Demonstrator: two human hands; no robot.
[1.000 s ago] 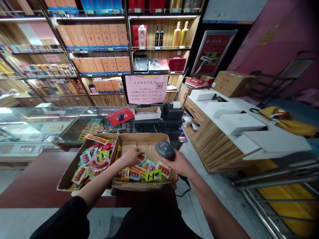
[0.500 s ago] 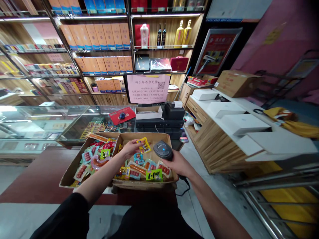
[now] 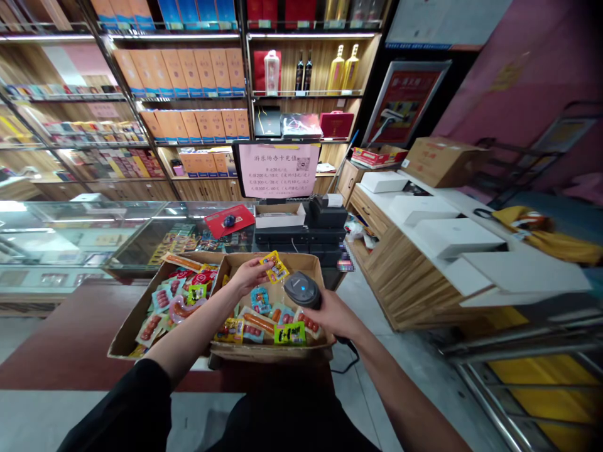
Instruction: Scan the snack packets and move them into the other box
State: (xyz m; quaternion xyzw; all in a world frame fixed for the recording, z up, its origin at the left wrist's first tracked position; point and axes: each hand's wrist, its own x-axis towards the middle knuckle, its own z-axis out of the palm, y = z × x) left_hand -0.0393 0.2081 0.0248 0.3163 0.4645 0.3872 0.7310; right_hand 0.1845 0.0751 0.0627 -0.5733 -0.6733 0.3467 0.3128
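Note:
Between the fingers of my left hand [image 3: 252, 276] is a small yellow snack packet [image 3: 276, 267], held up over the right cardboard box [image 3: 301, 260]. My right hand [image 3: 332, 314] is wrapped round a dark grey barcode scanner [image 3: 303, 290], whose head points toward the packet with a small gap between them. A blue light glows on the scanner, and a black cable hangs below it. Several wrapped sausages and a green packet [image 3: 289, 334] lie in the right box. The left cardboard box [image 3: 123, 333] holds more sausage packs and colourful packets, partly covered by my left forearm.
Behind the boxes stand a glass display counter [image 3: 132, 235], a red envelope [image 3: 221, 223], a white tray and a black receipt printer [image 3: 326, 213]. A monitor with a pink sign [image 3: 277, 169] rises behind them. White boxes line the counter at right [image 3: 452, 235]. Metal rails [image 3: 485, 402] stand lower right.
The yellow packet has tilted and moved slightly right in my left hand. The scanner has shifted a little left and down, nearer the packet. The whole view has moved slightly.

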